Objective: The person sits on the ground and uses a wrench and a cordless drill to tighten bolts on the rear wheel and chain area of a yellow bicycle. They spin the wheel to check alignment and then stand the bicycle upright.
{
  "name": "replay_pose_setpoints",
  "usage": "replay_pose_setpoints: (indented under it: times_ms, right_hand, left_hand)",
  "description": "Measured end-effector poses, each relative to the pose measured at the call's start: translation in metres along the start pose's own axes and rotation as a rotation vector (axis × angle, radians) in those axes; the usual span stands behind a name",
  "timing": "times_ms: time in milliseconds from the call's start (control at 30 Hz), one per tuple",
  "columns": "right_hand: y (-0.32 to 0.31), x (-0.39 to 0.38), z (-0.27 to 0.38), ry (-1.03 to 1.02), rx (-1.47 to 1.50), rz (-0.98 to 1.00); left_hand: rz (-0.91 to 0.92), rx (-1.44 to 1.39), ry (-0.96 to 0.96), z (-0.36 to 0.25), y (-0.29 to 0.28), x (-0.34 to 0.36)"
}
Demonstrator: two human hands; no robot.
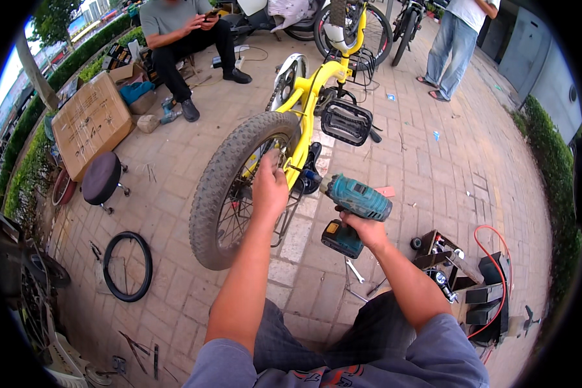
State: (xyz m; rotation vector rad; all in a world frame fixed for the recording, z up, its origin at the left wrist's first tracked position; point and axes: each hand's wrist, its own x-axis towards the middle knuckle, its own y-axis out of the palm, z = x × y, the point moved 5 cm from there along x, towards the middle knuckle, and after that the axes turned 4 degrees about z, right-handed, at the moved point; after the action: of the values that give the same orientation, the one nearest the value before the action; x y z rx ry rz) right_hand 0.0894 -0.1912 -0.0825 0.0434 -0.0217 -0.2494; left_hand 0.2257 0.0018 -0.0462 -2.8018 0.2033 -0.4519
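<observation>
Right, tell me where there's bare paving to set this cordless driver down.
Bare paving lies between the loose black tire and the fat-tired wheel; a wider, lightly littered stretch runs from the cordless driver to the right-hand hedge. It's crowded around the right forearm: open-end wrench, toolbox, black bins, orange hose.

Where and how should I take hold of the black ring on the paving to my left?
I'd grip the black ring by its right-hand edge, the stretch nearest you, coming from the right with the left hand. It appears to lie flat, and its slim band and wide open middle should let the hand close around it.
</observation>
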Motion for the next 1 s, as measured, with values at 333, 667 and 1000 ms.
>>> replay_pose_setpoints:
  times_ms: [333,667,1000]
  right_hand:
    - [0.010,-0.003,-0.024,0.626,0.778,0.180]
    - [0.004,-0.002,0.003,0.159,0.223,0.068]
    - [0.007,-0.003,-0.021,0.545,0.644,0.182]
  left_hand:
    - [-0.006,0.101,0.039,0.004,0.000,0.002]
    - [-0.030,0.422,-0.045,-0.020,-0.001,0.007]
    - [-0.060,0.566,-0.045,-0.029,0.003,0.004]
